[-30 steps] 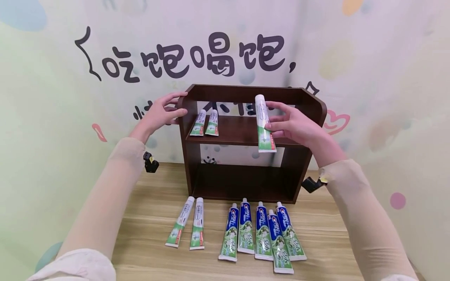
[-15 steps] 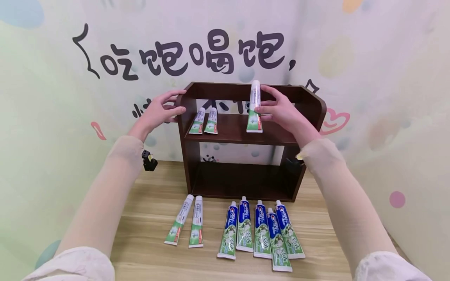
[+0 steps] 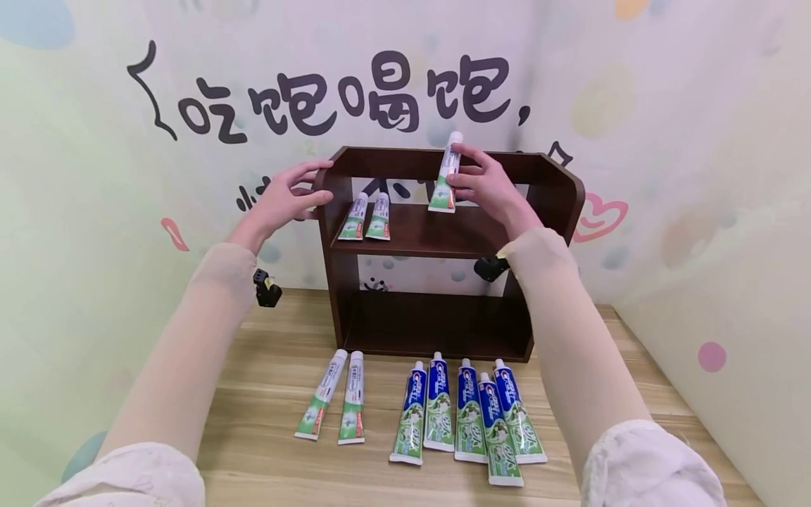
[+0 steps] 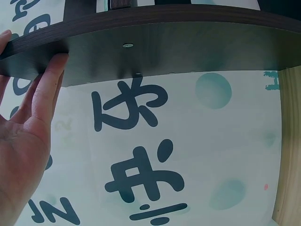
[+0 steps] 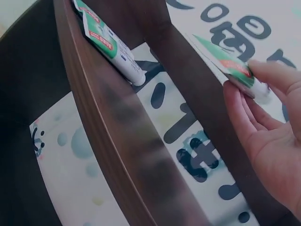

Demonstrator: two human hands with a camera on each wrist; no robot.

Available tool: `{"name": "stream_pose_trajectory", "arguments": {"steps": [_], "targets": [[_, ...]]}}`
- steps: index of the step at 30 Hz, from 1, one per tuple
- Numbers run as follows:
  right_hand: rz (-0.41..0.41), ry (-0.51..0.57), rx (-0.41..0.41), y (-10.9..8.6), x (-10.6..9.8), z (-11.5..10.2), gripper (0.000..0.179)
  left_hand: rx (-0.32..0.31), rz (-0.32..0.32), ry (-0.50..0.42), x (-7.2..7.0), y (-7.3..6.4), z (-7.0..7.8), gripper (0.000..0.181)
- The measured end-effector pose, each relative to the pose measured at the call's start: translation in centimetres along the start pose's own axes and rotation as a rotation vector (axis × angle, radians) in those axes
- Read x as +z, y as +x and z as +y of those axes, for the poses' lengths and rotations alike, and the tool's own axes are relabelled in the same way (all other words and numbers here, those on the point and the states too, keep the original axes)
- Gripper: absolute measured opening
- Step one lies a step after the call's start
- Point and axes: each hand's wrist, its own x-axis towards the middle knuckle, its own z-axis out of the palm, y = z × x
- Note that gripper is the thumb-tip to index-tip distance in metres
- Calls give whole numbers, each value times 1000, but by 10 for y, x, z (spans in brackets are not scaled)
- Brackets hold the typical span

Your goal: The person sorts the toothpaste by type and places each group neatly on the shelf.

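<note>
In the head view my right hand point(image 3: 484, 183) pinches a white and green toothpaste tube point(image 3: 447, 172), cap up and tilted. The tube is above the right half of the upper shelf, apart from the board. The right wrist view shows the same tube point(image 5: 230, 66) between thumb and fingers. My left hand point(image 3: 285, 201) rests against the left side panel of the dark brown rack point(image 3: 412, 243). Its fingertips touch the outer face of that panel point(image 4: 141, 52) in the left wrist view. Two like tubes, one being the left tube point(image 3: 353, 217), lean on the upper shelf at its left end.
Two white and green tubes, one the left tube point(image 3: 322, 396), lie on the wooden table point(image 3: 253, 451) before the rack. To their right lie several blue and green toothpaste tubes point(image 3: 438, 403), two overlapping. A printed wall point(image 3: 190, 63) stands behind the rack.
My right hand has carried the tube up, back and to the left, from before the shelf's front edge to above the shelf. The left hand stays at the side panel.
</note>
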Motion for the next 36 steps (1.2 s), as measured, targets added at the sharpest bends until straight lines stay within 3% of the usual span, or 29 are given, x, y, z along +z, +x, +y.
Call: {"name": "stream_pose_trajectory", "arguments": {"steps": [5,11,16,22,28,36], "targets": [[-41,81,33,3,9,10,73,7,3,7,1,-1,2,62],[-97,71,100,2,16,24,81,17,5,19,1,-3,2,58],[-114,-58,136,1,17,30,85,20,2,13,0,-3,1,58],[-113,-283,93,2,18,42,85,20,8,5,-1,-3,0,58],[-124,-332,50,5,17,50,85,28,12,15,-1,-2,0,59],[-156,-404,112,-2,12,49,82,27,1,17,-1,-3,1,60]]}}
